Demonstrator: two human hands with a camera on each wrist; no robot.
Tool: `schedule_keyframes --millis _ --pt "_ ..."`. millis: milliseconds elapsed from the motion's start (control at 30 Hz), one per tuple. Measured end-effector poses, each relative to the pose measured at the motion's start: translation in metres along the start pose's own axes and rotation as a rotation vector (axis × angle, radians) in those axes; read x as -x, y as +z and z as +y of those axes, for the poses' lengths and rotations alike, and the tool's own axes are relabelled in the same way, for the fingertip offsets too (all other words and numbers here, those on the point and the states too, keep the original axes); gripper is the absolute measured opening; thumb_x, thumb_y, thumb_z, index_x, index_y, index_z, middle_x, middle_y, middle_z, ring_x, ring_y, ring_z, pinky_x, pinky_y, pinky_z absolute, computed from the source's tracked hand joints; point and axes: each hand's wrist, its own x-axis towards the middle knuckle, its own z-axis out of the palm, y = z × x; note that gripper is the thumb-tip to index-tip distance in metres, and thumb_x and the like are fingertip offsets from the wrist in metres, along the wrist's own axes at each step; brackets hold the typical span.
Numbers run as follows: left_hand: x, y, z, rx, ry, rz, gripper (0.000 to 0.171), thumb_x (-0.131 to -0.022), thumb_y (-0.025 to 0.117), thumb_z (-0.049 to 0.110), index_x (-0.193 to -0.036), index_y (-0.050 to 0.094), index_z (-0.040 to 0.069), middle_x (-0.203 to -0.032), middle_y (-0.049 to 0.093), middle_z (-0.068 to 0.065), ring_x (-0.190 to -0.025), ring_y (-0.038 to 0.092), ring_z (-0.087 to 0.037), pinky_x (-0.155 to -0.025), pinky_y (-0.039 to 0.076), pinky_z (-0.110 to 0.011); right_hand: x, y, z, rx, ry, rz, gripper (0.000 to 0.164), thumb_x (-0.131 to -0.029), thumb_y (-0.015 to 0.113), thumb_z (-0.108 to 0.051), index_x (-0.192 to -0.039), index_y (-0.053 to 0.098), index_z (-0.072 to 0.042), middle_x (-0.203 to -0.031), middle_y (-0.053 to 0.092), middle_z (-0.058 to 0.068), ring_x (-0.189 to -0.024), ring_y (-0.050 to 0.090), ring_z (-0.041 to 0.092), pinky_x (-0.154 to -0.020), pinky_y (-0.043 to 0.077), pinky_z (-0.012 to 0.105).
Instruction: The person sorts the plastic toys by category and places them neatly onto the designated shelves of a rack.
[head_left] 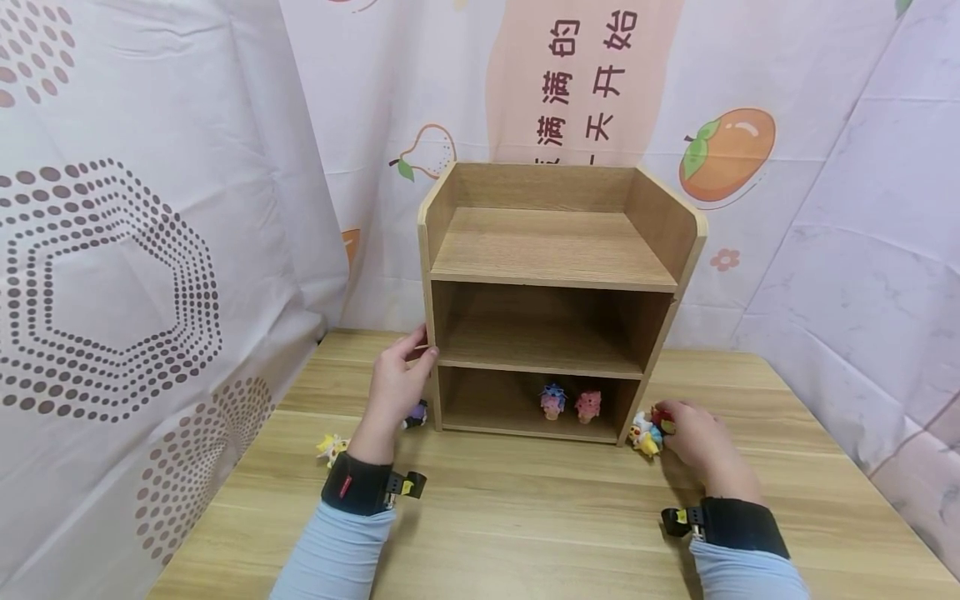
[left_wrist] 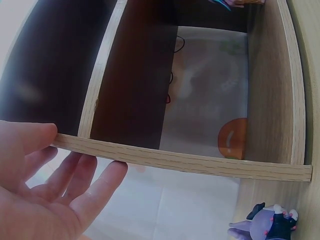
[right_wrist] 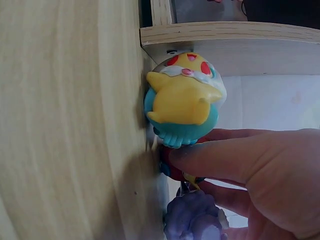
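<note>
We see a printed cloth (head_left: 135, 275) behind everything, its column of characters cut off below by the shelf. Under it spreads the counter (head_left: 487, 517), whose near edge lies out of view. On the counter stands the wooden shelf (head_left: 555, 242), upright; its middle compartment is too shadowed for us to read the back.

Both forearms enter in blue sleeves (head_left: 337, 550), cropped at the bottom. Of the hands, the left hand (head_left: 397, 379) has its fingers extended, thumb at the shelf's front edge and fingertips against the outer side; how firmly, we cannot tell. The right hand (head_left: 693, 433) pinches a red toy (right_wrist: 173, 171) just right of the shelf, mostly hidden by the thumb.

Touching the red toy is a yellow and teal toy (right_wrist: 180, 100), near the shelf's right side. A purple-grey toy (right_wrist: 192, 217), cut off in the right wrist view, is covered by the hand from above. Left of the shelf we find a purple toy (left_wrist: 272, 225) and a yellow and white toy (head_left: 330, 448), each partly behind the left arm. In the bottom compartment stand a blue-haired toy (head_left: 552, 402) and a pink toy (head_left: 588, 406), their faces too small to make out.
</note>
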Motion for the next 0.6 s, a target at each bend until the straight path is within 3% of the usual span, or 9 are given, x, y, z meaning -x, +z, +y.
schedule_keyframes --millis 600 --pt "0.0003 -0.0007 0.0001 0.027 0.000 -0.005 0.043 -0.093 0.062 0.013 -0.135 0.053 0.007 -0.123 0.059 -0.009 -0.103 0.057 -0.021 -0.072 0.057 -0.028 -0.0029 0.0002 0.0003 -0.027 0.018 0.000 0.043 -0.079 0.072 -0.004 -0.120 0.059 0.001 -0.114 0.057 0.030 -0.104 0.050 0.048 -0.086 0.035 0.071"
